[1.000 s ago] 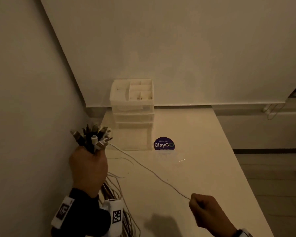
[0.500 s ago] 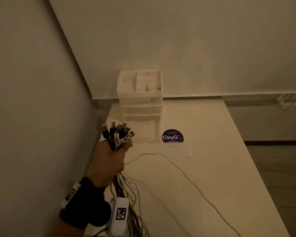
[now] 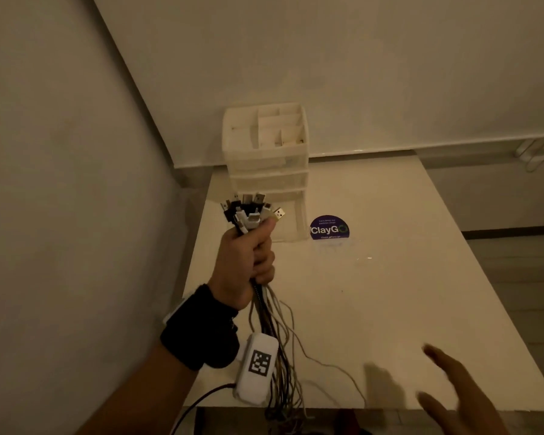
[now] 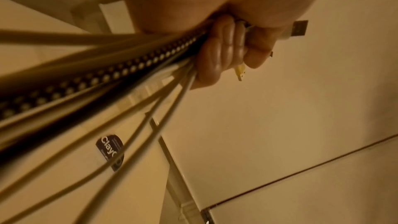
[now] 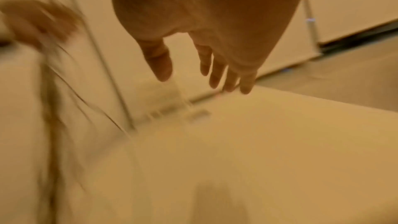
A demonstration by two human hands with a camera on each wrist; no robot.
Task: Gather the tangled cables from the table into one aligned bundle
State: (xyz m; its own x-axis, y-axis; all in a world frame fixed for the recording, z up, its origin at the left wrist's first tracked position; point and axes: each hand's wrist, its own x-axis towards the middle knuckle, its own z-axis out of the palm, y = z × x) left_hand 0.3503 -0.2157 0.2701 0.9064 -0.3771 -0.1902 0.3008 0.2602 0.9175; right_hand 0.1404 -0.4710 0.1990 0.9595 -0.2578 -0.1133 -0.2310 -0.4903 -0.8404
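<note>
table (image 3: 374, 309) pale, corner-set | organizer (image 3: 266, 171) by wall | sticker (image 3: 329, 228) beside

The left hand (image 3: 247, 265) stands raised at centre-left of the frame, forearm rising from the lower left, a black band around the wrist, fingers (image 4: 224, 43) curled tight in a fist around what it grips. The right hand (image 3: 456, 387) sits at lower right, blurred, palm down, fingers (image 5: 215, 72) straight and spread, holding nothing.
</note>
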